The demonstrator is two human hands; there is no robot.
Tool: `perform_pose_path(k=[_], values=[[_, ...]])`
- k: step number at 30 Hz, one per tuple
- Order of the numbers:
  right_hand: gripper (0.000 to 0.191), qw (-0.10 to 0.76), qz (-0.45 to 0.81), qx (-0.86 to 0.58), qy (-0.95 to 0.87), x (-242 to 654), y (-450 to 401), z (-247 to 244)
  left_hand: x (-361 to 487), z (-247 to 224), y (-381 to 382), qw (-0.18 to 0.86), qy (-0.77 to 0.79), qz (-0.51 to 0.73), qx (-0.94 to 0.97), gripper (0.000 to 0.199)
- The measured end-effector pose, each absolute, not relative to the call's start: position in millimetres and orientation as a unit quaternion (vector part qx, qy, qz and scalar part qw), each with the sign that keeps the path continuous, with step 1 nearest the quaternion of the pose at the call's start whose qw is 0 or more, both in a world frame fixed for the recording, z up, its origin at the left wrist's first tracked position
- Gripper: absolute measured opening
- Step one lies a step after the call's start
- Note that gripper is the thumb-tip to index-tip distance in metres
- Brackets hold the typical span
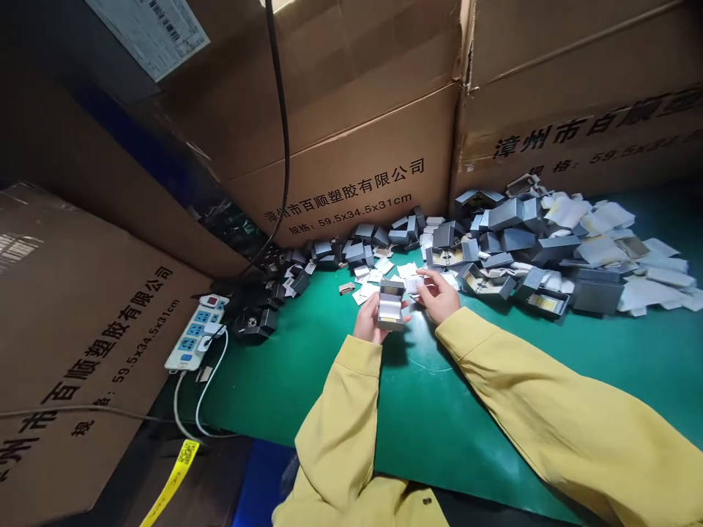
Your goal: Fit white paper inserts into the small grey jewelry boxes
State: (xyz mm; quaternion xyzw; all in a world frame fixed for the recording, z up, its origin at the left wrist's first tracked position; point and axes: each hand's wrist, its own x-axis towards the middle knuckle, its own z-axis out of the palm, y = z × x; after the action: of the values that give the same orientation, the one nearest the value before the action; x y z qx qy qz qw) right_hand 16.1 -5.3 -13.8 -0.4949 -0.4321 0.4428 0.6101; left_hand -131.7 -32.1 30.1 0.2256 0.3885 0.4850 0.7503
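Observation:
My left hand (369, 320) is wrapped round a small grey box (391, 307) with its lid up and a pale lining inside, held above the green table. Just right of the box, my right hand (438, 296) pinches a small white card (413, 285) between thumb and fingers. Beyond both hands, more white slips (384, 266) lie on the table. A large heap of grey boxes (508, 238), some open, spreads to the right, with a pile of white pieces (653, 267) at its far end.
Big cardboard cartons (351, 176) stand behind the green table (307, 351) and at the left. A power strip (196, 333) with white cables lies at the left edge. A dark cable (283, 110) hangs down behind the table.

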Motion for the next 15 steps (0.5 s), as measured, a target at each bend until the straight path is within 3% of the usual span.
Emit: perform_pose_path(k=[4,9,15], values=[[0.031,0.628,0.406,-0.521,-0.411,23,2,-13,-113,18,-36,0.762,0.398,0.463,0.214,0.025],[0.047,0.633,0.428,-0.499,-0.408,25,9,-13,-108,18,-29,0.754,0.407,0.478,0.192,0.022],[0.035,0.591,0.337,-0.539,-0.496,24,8,-14,-112,16,-24,0.756,0.384,0.503,0.168,0.020]])
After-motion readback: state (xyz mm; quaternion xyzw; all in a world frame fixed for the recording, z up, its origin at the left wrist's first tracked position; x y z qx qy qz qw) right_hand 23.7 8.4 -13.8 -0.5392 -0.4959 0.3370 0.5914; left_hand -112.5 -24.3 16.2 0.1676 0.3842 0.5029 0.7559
